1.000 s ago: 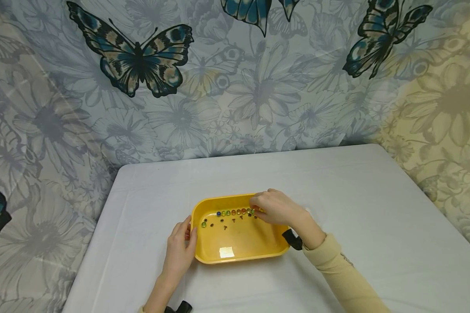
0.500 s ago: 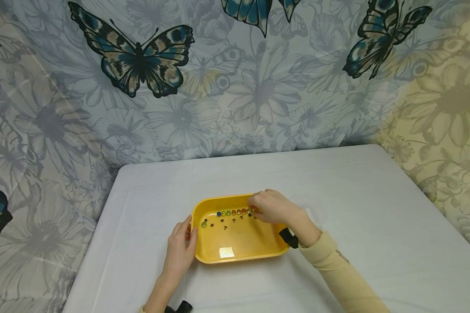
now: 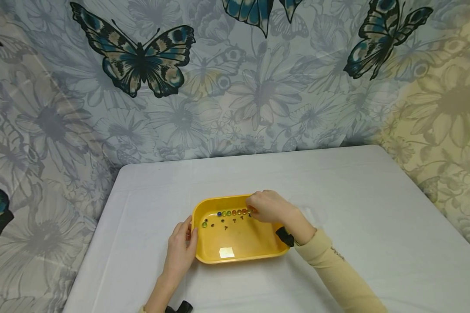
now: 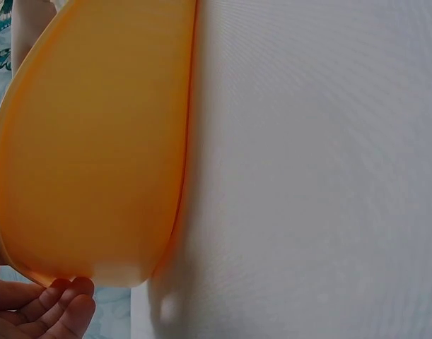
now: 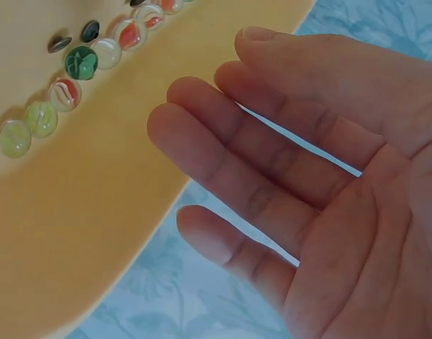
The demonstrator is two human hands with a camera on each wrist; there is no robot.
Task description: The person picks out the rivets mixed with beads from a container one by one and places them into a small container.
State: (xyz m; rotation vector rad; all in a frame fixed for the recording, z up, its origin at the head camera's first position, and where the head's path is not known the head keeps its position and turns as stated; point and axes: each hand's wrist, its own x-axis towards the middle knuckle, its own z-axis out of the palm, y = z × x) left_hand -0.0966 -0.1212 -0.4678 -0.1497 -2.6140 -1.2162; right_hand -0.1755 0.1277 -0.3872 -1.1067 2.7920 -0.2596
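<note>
A yellow tray (image 3: 239,241) lies on the white table. A row of glass marbles (image 3: 234,213) runs along its far side; one greenish marble (image 3: 204,224) lies apart at the left. Several small dark pieces (image 3: 226,228) are scattered nearer; their kind is too small to tell. My left hand (image 3: 180,248) grips the tray's left end, thumb along the rim and fingers outside; its fingertips (image 4: 80,286) touch the wall. My right hand (image 3: 272,207) is over the tray's far right part, covering the row's right end. Its fingers (image 5: 223,159) are loosely bent beside the marbles (image 5: 81,63), with nothing visible in them.
White cloth covers the table (image 3: 337,195) on all sides of the tray. A butterfly-and-flower patterned backdrop (image 3: 258,108) rises behind and to the left and right. Black straps with camera mounts sit at both wrists, the right mount (image 3: 284,237) over the tray's right end.
My right hand has shifted slightly left along the marble row and now covers more of its right end. The left hand and the tray have stayed in place.
</note>
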